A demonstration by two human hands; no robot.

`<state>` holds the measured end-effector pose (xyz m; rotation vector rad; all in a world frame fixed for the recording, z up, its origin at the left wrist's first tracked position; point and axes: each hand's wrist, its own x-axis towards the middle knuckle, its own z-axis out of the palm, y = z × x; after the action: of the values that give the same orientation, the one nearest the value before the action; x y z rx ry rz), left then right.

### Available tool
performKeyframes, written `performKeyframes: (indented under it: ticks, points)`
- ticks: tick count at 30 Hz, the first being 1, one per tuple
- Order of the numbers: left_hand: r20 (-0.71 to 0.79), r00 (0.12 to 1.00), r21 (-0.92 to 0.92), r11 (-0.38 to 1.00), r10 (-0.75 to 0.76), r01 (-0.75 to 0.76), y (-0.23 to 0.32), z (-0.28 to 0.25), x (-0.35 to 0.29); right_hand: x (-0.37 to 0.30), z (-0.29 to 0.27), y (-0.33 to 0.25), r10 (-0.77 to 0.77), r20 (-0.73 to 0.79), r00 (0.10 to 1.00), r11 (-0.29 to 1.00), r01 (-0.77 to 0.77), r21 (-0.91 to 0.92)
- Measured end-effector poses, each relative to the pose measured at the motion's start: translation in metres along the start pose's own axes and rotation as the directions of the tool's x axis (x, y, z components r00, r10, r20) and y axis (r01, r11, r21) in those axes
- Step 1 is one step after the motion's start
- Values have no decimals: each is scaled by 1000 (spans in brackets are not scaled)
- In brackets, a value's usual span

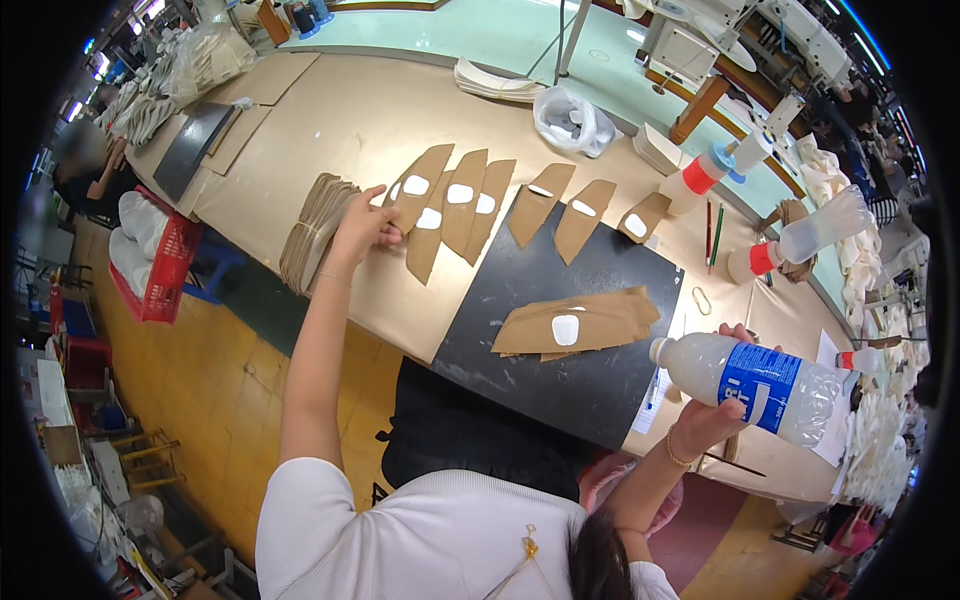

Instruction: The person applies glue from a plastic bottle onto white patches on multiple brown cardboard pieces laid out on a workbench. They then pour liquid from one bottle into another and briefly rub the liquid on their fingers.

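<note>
My left hand reaches far left across the table and pinches the leftmost of several brown leather pieces, each with a white patch, laid in a row. A stack of brown pieces lies just left of that hand. My right hand holds a clear plastic bottle with a blue label, tipped on its side, its white nozzle pointing left over a black mat. On the mat lies a small pile of brown pieces with a white patch on top.
More brown pieces lie further along the row. Two bottles with red collars, pencils and a plastic bag sit at the back right. A red crate stands on the floor at left, near another person.
</note>
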<state>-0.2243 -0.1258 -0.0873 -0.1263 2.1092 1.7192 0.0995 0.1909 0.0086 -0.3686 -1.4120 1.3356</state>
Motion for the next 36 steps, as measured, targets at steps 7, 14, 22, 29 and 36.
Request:
performKeyframes:
  ticks: [7,14,22,29,36]
  points:
    - [162,927,434,819,339,-376,7,67,-87,-4,11,3,34,68,997,999,-36,25]
    - [509,638,432,470,577,-770,-7,155,-155,-8,10,-7,36,75,997,999,-35,-10]
    - [461,802,513,624,379,-590,4,161,-155,-9,2,-7,96,26,995,995,-96,15]
    - [552,787,471,676,275,-567,14,158,-157,-13,0,-12,118,11,993,993,-118,26]
    - [820,560,-206,848,-122,488,8,173,-182,-19,-2,-18,102,-30,994,991,-99,91]
